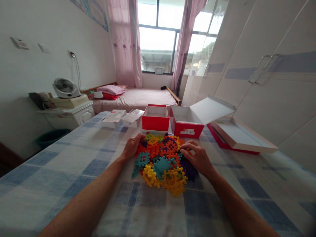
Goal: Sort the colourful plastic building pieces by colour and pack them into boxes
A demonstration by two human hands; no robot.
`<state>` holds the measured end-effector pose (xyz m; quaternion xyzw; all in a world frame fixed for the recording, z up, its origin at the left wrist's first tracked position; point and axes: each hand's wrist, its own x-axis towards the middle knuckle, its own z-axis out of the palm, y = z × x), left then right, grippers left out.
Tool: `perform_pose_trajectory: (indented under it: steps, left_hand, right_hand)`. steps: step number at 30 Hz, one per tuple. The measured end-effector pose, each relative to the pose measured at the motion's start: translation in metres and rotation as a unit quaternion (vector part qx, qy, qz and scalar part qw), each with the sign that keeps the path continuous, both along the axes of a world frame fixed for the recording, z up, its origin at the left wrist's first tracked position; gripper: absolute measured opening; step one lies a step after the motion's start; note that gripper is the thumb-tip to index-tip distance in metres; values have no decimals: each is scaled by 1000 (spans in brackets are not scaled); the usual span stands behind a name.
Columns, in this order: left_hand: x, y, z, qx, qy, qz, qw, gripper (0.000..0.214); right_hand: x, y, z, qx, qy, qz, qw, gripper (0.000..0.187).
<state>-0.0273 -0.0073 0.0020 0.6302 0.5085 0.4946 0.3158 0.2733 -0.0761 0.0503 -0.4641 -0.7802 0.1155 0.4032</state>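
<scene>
A heap of plastic interlocking building pieces (161, 168) lies on the checked tablecloth in front of me, in orange, yellow, teal, purple and green. Most are flat squares with notched edges. At the heap's far left edge rests my left hand (132, 146), fingers curled in against the pieces; whatever they grip is hidden. My right hand (197, 158) is over the right side, thumb and fingers drawn together at a yellow building piece (177, 142). A teal square (142, 159) lies near my left wrist, and purple pieces (189, 169) lie partly under my right hand.
Behind the heap stand an open red box (155, 123) and a larger red box (187, 129) with its white lid raised. Two small white boxes (112, 124) are left of them. To the right, a shallow tray (247, 143) rests on a red lid (222, 146).
</scene>
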Motion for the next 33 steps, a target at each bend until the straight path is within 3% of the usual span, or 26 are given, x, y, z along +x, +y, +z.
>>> perform_pose_trajectory:
  steps: [6,11,17,21,26,33]
  left_hand:
    - [1,-1,2,4,8,4,1000,68]
    - [1,-1,2,0,-4,5,1000,67]
    - [1,-1,3,-4,-5,4,1000,67]
    - [0,-1,2,-2,-1,2,1000,65]
    - [-1,1,0,-3,3,5,1000,68]
    - [-2,4,-3,0,25,2,1000,68]
  right_hand:
    - [-8,-6,0,7,-42,41,998,15]
    - [-7,-17,14,-15,-56,76,995,17]
    - [-5,-9,31,-62,-119,38,990,19]
    - [-12,0,20,-63,-119,36,990,19]
    - [-16,-7,1,-69,-102,51,991,15]
    - [-8,-11,10,-94,-55,78,991,6]
